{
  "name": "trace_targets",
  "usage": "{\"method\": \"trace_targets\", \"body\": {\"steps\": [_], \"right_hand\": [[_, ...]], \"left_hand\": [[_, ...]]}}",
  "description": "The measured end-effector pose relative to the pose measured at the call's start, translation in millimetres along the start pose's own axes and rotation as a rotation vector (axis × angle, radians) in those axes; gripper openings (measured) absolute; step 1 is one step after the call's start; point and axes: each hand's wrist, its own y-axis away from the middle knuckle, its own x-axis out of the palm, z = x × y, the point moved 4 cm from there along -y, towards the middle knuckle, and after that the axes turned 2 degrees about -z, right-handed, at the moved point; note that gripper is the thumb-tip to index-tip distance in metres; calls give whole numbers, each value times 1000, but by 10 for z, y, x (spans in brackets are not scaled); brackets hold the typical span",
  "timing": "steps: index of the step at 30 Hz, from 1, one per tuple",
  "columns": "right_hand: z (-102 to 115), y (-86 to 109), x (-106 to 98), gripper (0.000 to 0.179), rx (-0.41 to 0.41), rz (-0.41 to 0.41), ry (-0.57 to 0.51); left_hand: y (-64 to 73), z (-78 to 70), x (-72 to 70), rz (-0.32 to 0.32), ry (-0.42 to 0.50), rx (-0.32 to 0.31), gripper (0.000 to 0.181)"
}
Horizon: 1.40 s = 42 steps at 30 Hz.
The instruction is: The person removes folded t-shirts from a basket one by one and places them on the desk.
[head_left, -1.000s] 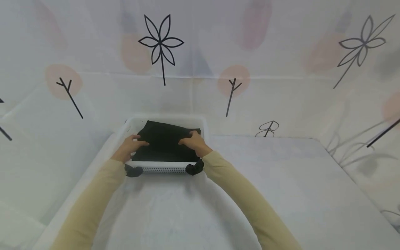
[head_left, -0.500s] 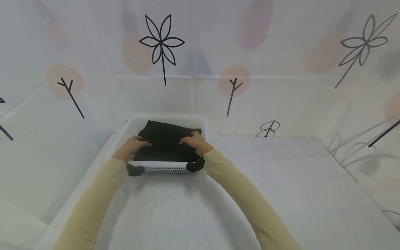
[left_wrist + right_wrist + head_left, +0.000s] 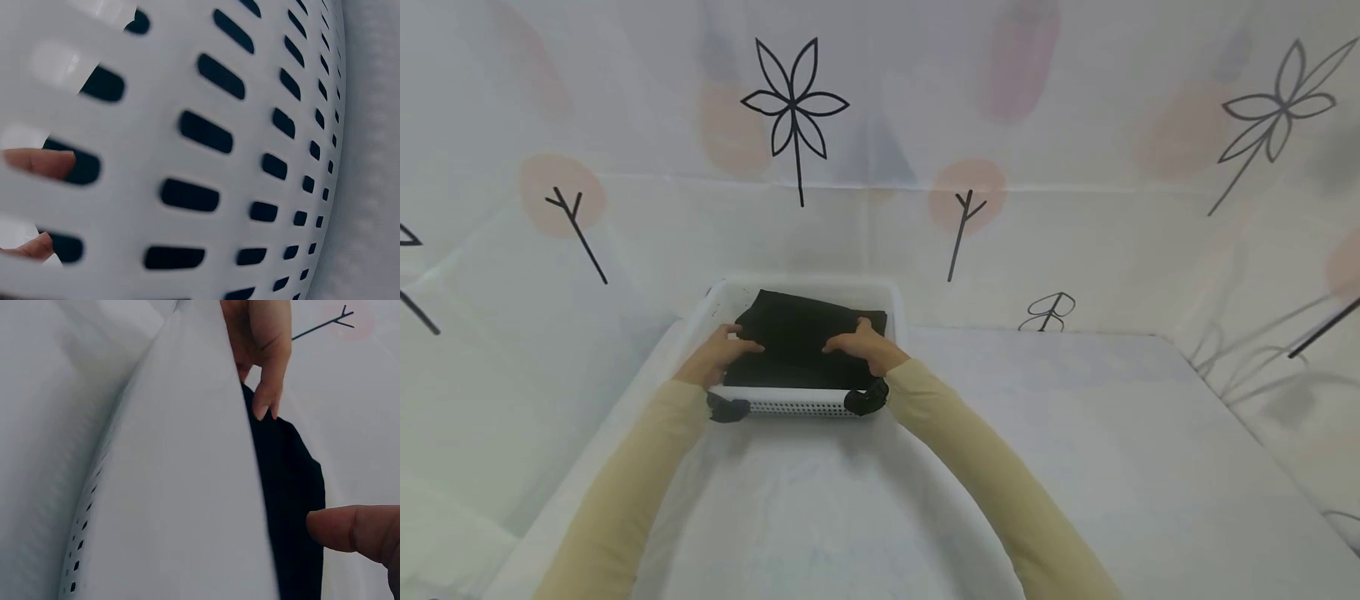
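In the head view, a folded black cloth (image 3: pixel 797 333) lies in a white plastic basket (image 3: pixel 805 398) with perforated walls. My left hand (image 3: pixel 718 354) touches the cloth's left side, thumb pointing right and apart from the other fingers. At its right side my right hand (image 3: pixel 868 342) rests, thumb stretched left over the cloth. The right wrist view shows the right thumb (image 3: pixel 350 531) straight in front of the dark cloth (image 3: pixel 294 487), and the left hand (image 3: pixel 265 350) at the cloth's far end. Basket holes fill the left wrist view, with two fingertips (image 3: pixel 44 162) at its left edge.
The basket stands on a table under a white cover (image 3: pixel 1037 417), near a patterned curtain-like backdrop (image 3: pixel 887 217). Table surface extends to the right and in front of the basket. A dark lump (image 3: pixel 867 398) sits below each wrist, by the basket's front rim.
Both hands stay on the cloth, almost still. The right thumb has shifted slightly left over the cloth. The whole head view has drifted a little.
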Motion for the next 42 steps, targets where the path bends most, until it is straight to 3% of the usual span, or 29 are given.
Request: {"method": "trace_targets", "body": {"steps": [14, 20, 28, 36, 42], "right_hand": [[-42, -37, -76, 91, -44, -62, -34], [-50, -49, -77, 90, -60, -97, 2], [-62, -70, -104, 86, -50, -6, -123], [-27, -48, -111, 78, -45, 51, -65], [7, -55, -184, 67, -49, 62, -79]], "left_hand": [[-34, -5, 18, 1, 44, 3, 83], [-26, 4, 20, 10, 60, 1, 82], [-30, 4, 18, 53, 105, 25, 82], [-49, -18, 30, 80, 75, 78, 76], [-43, -64, 4, 30, 44, 152, 69]]}}
